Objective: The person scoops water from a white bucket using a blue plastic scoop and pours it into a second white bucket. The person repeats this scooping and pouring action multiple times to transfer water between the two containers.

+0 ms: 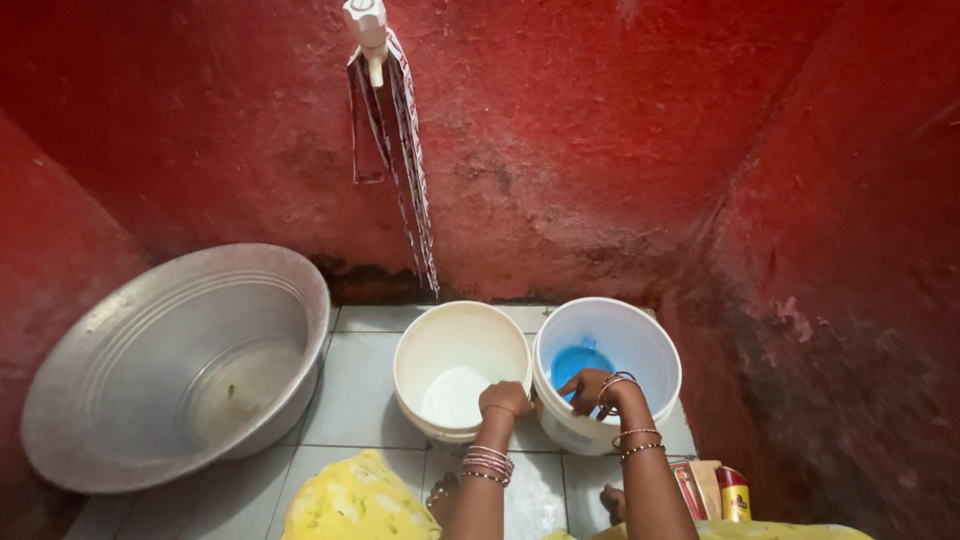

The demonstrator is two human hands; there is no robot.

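My left hand grips the near rim of a cream plastic bucket that stands on the tiled floor. Beside it on the right stands a white bucket with a blue inside bottom. My right hand reaches over the near rim of that white bucket, fingers curled on the edge or just inside it. Both wrists wear several bangles. The two buckets touch side by side.
A large metal basin leans against the left red wall. A white tap with a hanging strip of sachets sits on the back wall above. A small yellow and red container stands at the right. My feet and yellow clothing are below.
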